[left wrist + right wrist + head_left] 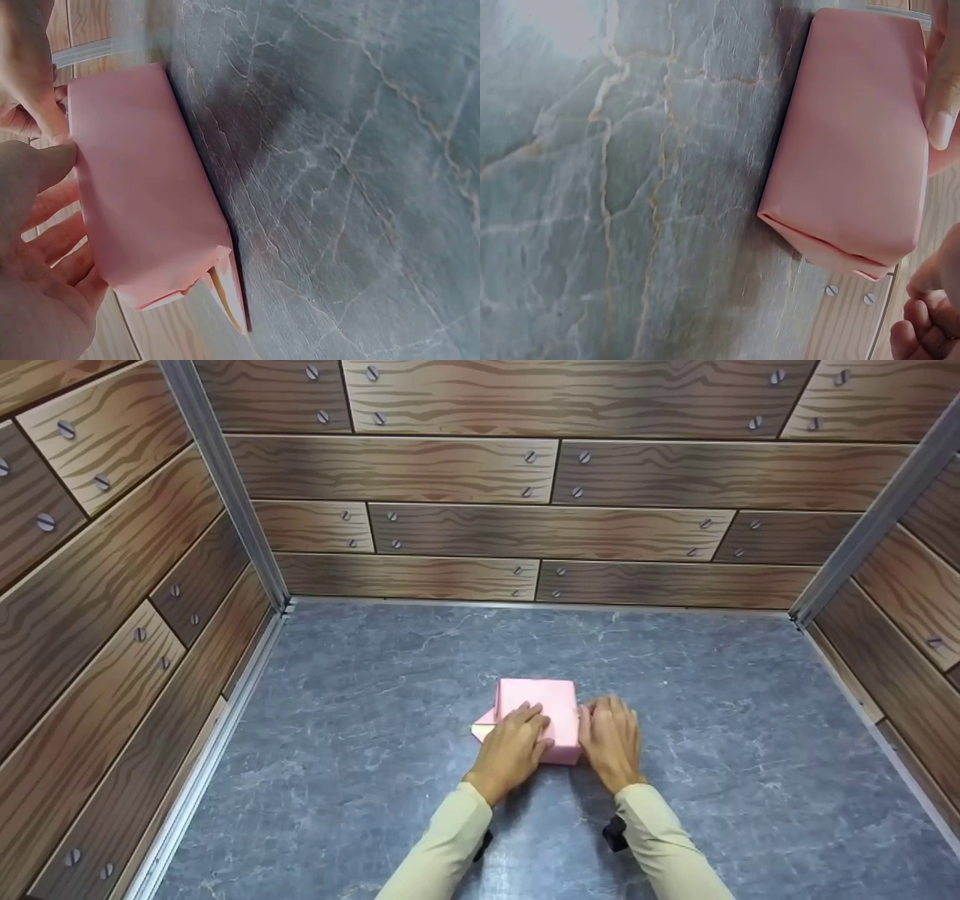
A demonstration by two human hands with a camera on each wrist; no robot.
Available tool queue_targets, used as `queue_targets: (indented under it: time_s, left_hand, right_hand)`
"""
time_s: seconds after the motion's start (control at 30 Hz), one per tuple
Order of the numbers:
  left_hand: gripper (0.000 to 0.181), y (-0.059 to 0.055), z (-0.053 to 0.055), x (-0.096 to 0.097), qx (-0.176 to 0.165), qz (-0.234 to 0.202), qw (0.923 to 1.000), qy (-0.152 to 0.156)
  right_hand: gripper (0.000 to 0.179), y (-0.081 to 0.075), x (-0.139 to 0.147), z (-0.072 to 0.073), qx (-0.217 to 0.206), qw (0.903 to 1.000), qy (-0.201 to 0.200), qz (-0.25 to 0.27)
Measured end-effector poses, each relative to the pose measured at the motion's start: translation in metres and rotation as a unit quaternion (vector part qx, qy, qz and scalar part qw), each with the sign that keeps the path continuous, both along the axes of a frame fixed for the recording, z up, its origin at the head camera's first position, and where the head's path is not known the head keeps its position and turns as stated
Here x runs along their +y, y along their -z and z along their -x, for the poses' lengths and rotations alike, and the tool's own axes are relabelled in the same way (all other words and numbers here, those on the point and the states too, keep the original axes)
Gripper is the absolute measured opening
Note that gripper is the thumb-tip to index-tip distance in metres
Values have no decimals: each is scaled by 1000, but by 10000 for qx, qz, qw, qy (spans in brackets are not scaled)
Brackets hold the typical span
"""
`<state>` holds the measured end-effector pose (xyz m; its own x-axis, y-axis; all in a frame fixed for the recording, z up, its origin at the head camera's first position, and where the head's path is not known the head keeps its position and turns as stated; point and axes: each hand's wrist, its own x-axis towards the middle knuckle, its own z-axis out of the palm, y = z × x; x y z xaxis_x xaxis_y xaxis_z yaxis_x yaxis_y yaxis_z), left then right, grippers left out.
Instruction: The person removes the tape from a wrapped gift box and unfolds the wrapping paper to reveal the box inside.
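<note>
A box wrapped in pink paper (538,697) lies on the grey marbled surface. Its left end has a loose pointed flap (484,729) with a pale inner side, sticking out sideways. My left hand (511,746) rests on top of the box with fingers spread; the left wrist view has its thumb (52,165) on the edge of the wrapped box. At the right end, my right hand (611,739) is beside the box, thumb side right at the paper. The right wrist view shows its fingers (926,322) curled by the folded end, with nothing visible between them.
Wood-plank patterned panels stand at the back (457,529), left (112,675) and right (900,660), joined by grey metal corner posts (225,472). A metal strip (217,742) runs along the left edge of the marbled surface (337,810).
</note>
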<state>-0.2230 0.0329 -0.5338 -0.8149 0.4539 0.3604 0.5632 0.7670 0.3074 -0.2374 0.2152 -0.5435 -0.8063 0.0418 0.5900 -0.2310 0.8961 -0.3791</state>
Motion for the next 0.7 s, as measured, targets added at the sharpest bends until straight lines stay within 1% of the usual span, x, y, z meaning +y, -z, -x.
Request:
queue_targets:
  time_s: [0.23, 0.4, 0.7]
  left_hand:
    - [32, 0, 0, -1, 100, -63, 9999, 66]
    - [32, -1, 0, -1, 49, -117, 9999, 68]
    - [32, 0, 0, -1, 22, -109, 9999, 83]
  right_hand:
    - [13, 1, 6, -2, 70, 9999, 85, 94]
    - [13, 3, 10, -3, 139, 9997, 126, 175]
    - [12, 5, 14, -4, 242, 9994, 168, 170]
